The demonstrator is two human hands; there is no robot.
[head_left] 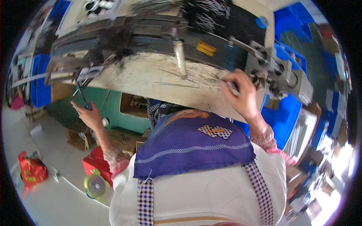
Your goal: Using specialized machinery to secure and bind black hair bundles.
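Note:
My left hand [89,117] is at the bench's left edge, with one finger stretched out. Between thumb and fingers lies the lower end of a slim dark-handled tool [82,94], whose kind is unclear. Thin metal rods show beside its upper end. Over the right part of the pale worktop [137,81], my right hand [242,94] has its fingers curled into a pinch next to a grey metal machine head [281,73]. Whatever sits in the pinch is too small to make out. Fine wires [211,77] lie scattered close to those fingertips.
A long dark machine bed [151,39] runs across the back, carrying a yellow block [206,49] and a pale upright cylinder [180,60]. Bundles of thin wires [207,15] lie behind it. Blue bins [281,116] stand at the right; a red bag [32,169] is on the floor.

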